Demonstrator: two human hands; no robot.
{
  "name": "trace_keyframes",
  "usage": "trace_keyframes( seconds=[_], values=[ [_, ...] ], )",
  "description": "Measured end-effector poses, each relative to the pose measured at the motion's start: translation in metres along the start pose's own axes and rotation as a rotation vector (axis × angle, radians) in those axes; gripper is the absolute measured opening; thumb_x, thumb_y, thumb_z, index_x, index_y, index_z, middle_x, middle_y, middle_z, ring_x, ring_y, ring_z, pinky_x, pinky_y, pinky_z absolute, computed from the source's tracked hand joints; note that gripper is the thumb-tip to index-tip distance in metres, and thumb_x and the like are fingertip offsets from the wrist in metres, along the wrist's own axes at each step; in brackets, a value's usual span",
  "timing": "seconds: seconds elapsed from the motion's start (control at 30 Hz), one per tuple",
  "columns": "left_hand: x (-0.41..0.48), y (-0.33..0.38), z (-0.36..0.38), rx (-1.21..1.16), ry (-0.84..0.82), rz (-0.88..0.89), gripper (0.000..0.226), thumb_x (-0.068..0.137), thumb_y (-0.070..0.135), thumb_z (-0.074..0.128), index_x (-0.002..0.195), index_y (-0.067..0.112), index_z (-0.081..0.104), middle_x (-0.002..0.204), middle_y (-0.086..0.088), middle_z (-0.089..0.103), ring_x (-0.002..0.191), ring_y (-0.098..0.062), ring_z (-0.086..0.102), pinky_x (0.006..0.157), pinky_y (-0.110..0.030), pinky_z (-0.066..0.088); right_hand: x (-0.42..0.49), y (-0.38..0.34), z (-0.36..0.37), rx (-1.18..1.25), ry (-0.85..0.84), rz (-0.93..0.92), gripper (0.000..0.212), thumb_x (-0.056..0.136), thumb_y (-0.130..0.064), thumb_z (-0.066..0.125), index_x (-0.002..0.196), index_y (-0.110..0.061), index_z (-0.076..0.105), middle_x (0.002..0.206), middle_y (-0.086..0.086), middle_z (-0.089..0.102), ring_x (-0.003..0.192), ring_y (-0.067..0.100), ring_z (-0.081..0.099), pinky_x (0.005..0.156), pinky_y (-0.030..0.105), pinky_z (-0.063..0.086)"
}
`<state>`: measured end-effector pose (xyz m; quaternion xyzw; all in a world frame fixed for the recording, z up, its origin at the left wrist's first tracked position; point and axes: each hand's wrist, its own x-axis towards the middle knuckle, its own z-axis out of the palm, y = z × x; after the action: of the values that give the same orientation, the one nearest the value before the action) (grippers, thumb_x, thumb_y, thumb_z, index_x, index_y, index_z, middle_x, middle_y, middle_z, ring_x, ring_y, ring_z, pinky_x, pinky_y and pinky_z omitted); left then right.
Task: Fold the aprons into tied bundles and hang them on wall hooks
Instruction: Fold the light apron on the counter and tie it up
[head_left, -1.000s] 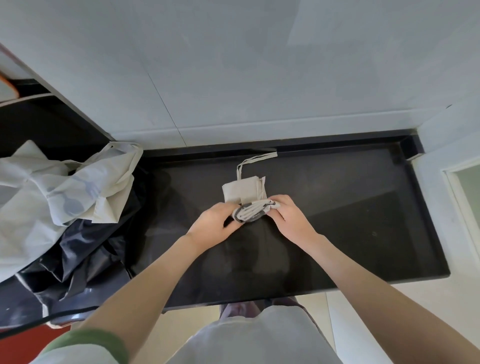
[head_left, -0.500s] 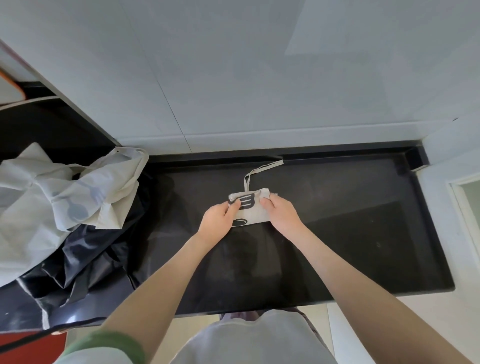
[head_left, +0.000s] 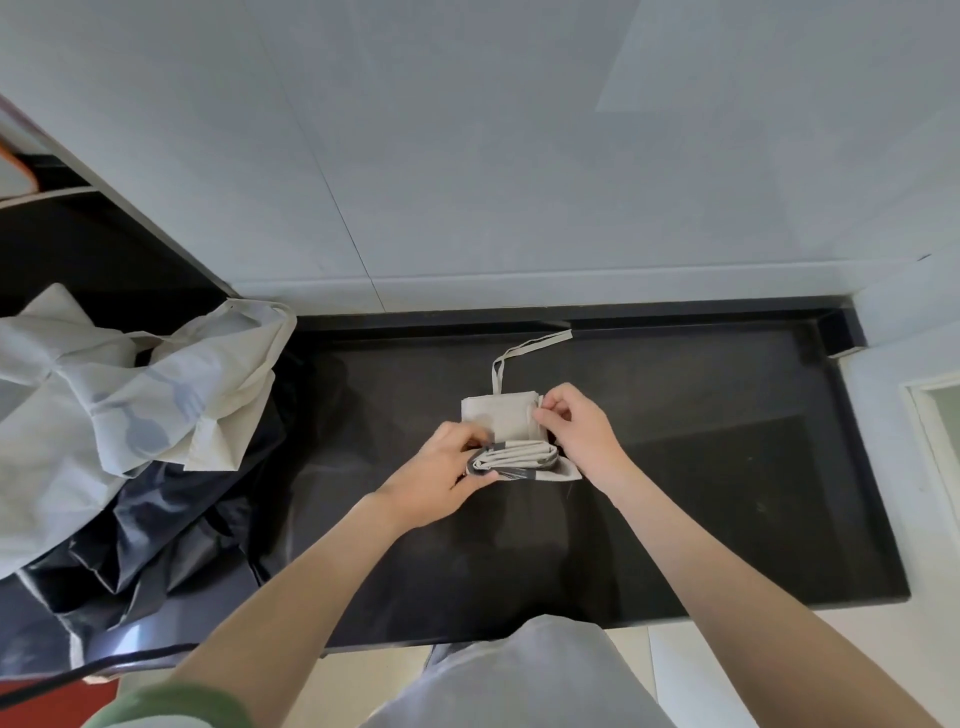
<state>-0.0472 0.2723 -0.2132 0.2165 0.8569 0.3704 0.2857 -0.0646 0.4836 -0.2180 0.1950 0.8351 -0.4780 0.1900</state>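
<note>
Left hand curled round rolled near end of apron, thumb on near side. Right hand pinching right edge of flat folded part just behind roll, thumb and forefinger together. Apron lying on black counter, near its middle. Strap running from far edge of fold toward wall, end resting at back lip. Further aprons heaped at left over black sheet, well apart from hands. Green sleeve at bottom left.
</note>
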Motion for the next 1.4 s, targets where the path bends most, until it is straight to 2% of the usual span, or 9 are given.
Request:
trace_keyframes(
  seconds=[0.1,0.2,0.43,0.57,0.7,0.83,1.07,1.23,1.4],
  values=[
    [-0.002,-0.004,0.000,0.040,0.016,0.026,0.045,0.097,0.028,0.054,0.139,0.016,0.044,0.146,0.011,0.028,0.131,0.005,0.010,0.117,-0.022,0.013,0.001,-0.003,0.007,-0.073,-0.039,-0.101,0.006,0.094,-0.010,0.055,0.089,-0.011,0.058,0.076,-0.003,0.058,0.071,0.008,0.053,0.067,0.019,0.040],
    [0.003,-0.003,-0.003,0.083,0.017,0.047,0.049,0.097,0.030,0.053,0.143,0.014,0.043,0.152,0.008,0.031,0.138,-0.001,0.021,0.112,-0.013,0.011,0.003,-0.008,0.005,-0.133,-0.090,-0.129,0.009,0.097,-0.008,0.048,0.092,-0.013,0.054,0.082,-0.004,0.058,0.075,0.007,0.053,0.066,0.017,0.039],
    [0.017,-0.002,0.006,-0.219,0.192,-0.121,0.027,0.101,0.025,0.045,0.124,0.019,0.058,0.126,0.010,0.056,0.113,0.008,0.041,0.096,0.000,0.025,0.008,-0.009,-0.021,-0.027,-0.284,-0.027,0.025,0.092,0.008,0.037,0.092,-0.011,0.053,0.091,0.000,0.062,0.081,0.010,0.057,0.070,0.015,0.043],
    [0.020,0.004,0.010,-0.367,0.232,-0.191,0.020,0.103,0.018,0.039,0.114,0.027,0.054,0.111,0.016,0.053,0.109,0.009,0.043,0.087,0.004,0.025,0.001,-0.007,-0.023,0.322,-0.305,0.111,0.031,0.104,-0.021,0.038,0.082,-0.007,0.054,0.090,0.005,0.059,0.088,0.011,0.059,0.079,0.015,0.049],
    [0.028,0.005,0.012,-0.360,0.264,-0.218,0.024,0.104,0.019,0.035,0.118,0.018,0.055,0.118,0.004,0.055,0.112,-0.006,0.045,0.089,-0.004,0.031,-0.010,0.006,-0.019,0.338,-0.302,0.096,0.042,0.085,-0.057,0.056,0.092,-0.015,0.055,0.101,0.001,0.062,0.102,0.013,0.059,0.091,0.026,0.048],
    [0.034,0.005,0.013,-0.355,0.263,-0.280,0.018,0.103,0.022,0.036,0.107,0.018,0.053,0.113,-0.005,0.055,0.107,-0.014,0.048,0.091,-0.025,0.039,-0.012,0.009,-0.008,0.131,-0.184,-0.002,0.008,0.092,-0.031,0.062,0.093,-0.025,0.058,0.099,-0.006,0.065,0.097,0.012,0.063,0.082,0.028,0.054],
    [0.044,0.009,0.018,0.126,0.521,-0.379,0.035,0.100,0.018,0.047,0.132,0.006,0.046,0.130,-0.011,0.045,0.113,-0.023,0.046,0.099,-0.035,0.041,0.004,-0.014,-0.001,-0.023,-0.129,0.114,0.027,0.097,-0.032,0.053,0.113,-0.011,0.060,0.114,0.004,0.064,0.102,0.018,0.060,0.091,0.037,0.054],
    [0.048,0.016,0.015,0.468,0.385,-0.458,0.042,0.104,0.030,0.031,0.142,0.011,0.033,0.135,-0.009,0.040,0.116,-0.021,0.044,0.097,-0.029,0.040,0.012,-0.021,0.007,-0.210,-0.016,0.133,0.030,0.091,-0.033,0.064,0.106,-0.013,0.048,0.105,0.005,0.055,0.081,0.009,0.052,0.060,0.017,0.037],
    [0.046,0.018,0.011,0.688,0.323,-0.398,0.044,0.104,0.042,0.024,0.133,0.011,0.035,0.128,-0.010,0.041,0.107,-0.020,0.046,0.090,-0.025,0.042,0.012,-0.021,0.005,-0.149,0.050,0.233,0.048,0.085,-0.037,0.071,0.114,-0.006,0.049,0.108,0.007,0.058,0.099,0.025,0.060,0.069,0.028,0.045]
  ],
)
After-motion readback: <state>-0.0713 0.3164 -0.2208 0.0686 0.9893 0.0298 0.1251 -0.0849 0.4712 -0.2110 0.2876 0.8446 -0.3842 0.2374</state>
